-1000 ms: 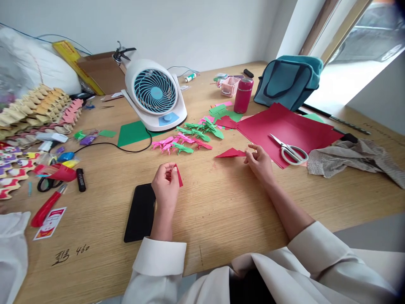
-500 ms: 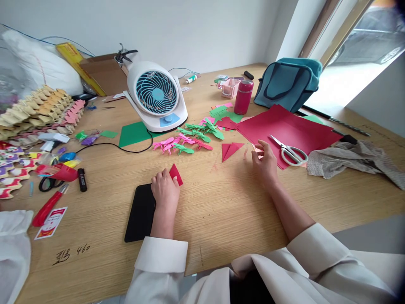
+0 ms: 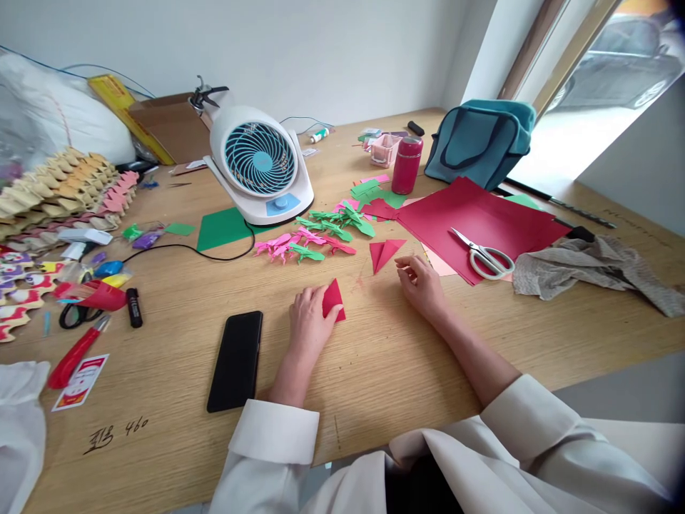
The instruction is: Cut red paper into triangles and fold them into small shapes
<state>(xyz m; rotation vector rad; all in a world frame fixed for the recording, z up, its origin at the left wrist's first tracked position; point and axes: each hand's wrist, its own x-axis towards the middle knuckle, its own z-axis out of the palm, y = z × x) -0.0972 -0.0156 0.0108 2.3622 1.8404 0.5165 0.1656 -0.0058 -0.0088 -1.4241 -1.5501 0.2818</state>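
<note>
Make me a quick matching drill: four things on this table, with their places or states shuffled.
1. Phone
2. White-handled scissors
3. Left hand
4. Red bottle

A. Touching a small red paper piece
B. Upright, between pink basket and teal bag
C. Flat, screen dark
D. Blades over large red sheets

Pairs: 1-C, 2-D, 3-A, 4-B

Before you, one wooden table, bearing: phone; marker; fan; bottle; bag; red sheets; cloth; folded red paper; figures, green and pink; at your far left, layered strips, apparently paper.
</note>
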